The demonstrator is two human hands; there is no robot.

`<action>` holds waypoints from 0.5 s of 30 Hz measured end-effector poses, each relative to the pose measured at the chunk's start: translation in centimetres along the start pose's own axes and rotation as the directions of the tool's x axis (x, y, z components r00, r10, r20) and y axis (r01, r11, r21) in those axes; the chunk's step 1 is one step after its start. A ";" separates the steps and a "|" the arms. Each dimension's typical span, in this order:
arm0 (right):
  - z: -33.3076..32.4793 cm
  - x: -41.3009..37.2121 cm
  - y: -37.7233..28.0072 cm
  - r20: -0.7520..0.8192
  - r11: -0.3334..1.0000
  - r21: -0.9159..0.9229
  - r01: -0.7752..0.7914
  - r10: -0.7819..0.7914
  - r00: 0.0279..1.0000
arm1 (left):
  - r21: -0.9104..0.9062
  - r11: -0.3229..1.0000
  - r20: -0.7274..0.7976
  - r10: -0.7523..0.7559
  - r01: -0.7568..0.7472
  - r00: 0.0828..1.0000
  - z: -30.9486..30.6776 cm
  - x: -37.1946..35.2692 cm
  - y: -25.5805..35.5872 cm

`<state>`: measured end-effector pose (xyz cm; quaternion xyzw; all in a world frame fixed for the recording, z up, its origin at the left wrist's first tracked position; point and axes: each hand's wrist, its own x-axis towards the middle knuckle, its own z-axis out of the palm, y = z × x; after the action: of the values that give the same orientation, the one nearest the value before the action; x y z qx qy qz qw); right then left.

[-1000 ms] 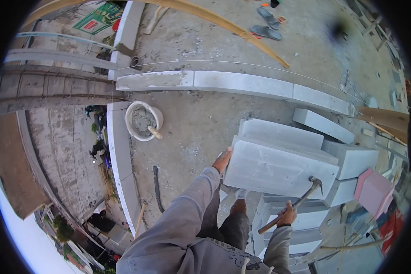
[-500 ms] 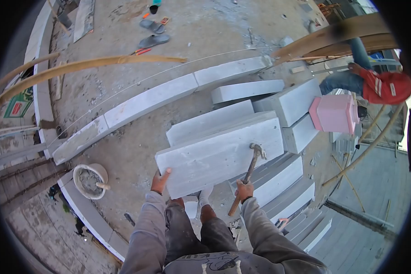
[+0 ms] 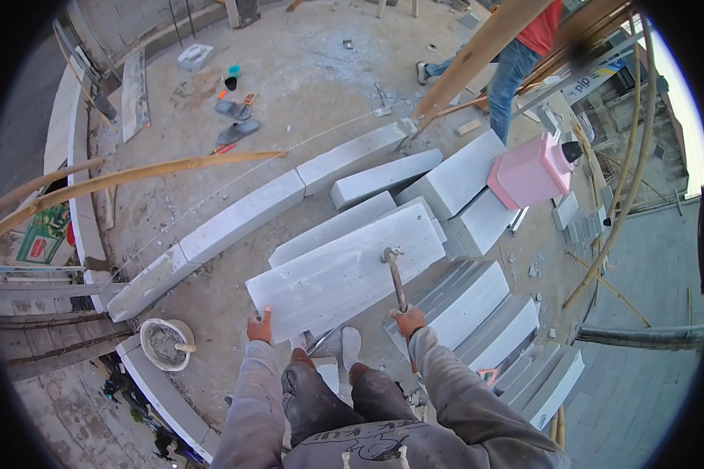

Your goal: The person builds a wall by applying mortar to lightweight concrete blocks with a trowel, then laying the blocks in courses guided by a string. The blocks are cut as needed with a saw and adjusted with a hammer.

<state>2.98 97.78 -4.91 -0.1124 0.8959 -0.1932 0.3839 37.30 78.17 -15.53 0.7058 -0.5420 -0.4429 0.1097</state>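
Note:
A large pale block (image 3: 336, 270) lies tilted in front of my legs, its broad face toward me. My left hand (image 3: 260, 325) grips its lower left corner, thumb up on the face. In my right hand (image 3: 408, 320) is the wooden handle of a hammer (image 3: 396, 283); its metal head lies over the block's face, right of the middle. Whether the head touches the block I cannot tell. Another pale block (image 3: 332, 229) sits just behind the held one.
Behind runs a low block wall (image 3: 246, 215) with a string above it. A mortar bucket (image 3: 167, 345) stands at left, stacked blocks (image 3: 469, 313) at right. A pink container (image 3: 530, 170) rests on blocks near a person in jeans (image 3: 510, 78). Wooden poles cross both sides.
The view has shifted, showing more ground ahead. The held block lies flatter to view, and the hammer is more upright. The person at right has gone from bending to upright.

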 end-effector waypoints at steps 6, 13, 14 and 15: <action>-5.5 -3.8 3.6 0.072 0.933 -0.262 0.246 -0.236 0.969 | 0.144 0.989 0.034 0.021 -0.025 0.999 -1.6 -7.9 -1.9; -11.0 -8.3 8.7 0.347 0.798 -0.596 0.090 0.155 0.925 | 0.102 0.991 0.211 -0.104 0.084 0.972 -3.5 -15.9 -7.2; -11.6 -9.0 9.3 0.375 0.710 -0.693 0.125 0.206 0.904 | 0.033 0.994 0.247 -0.112 0.107 0.963 -3.7 -16.4 -9.1; -11.0 -8.3 11.6 0.374 0.722 -0.681 0.122 0.200 0.906 | -0.033 0.990 0.284 -0.119 0.134 0.951 -3.9 -16.3 -10.4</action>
<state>-0.04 114.00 2.34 -0.2669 0.7998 0.1918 0.5024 46.78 95.01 -11.56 0.6659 -0.4938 -0.5588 0.0214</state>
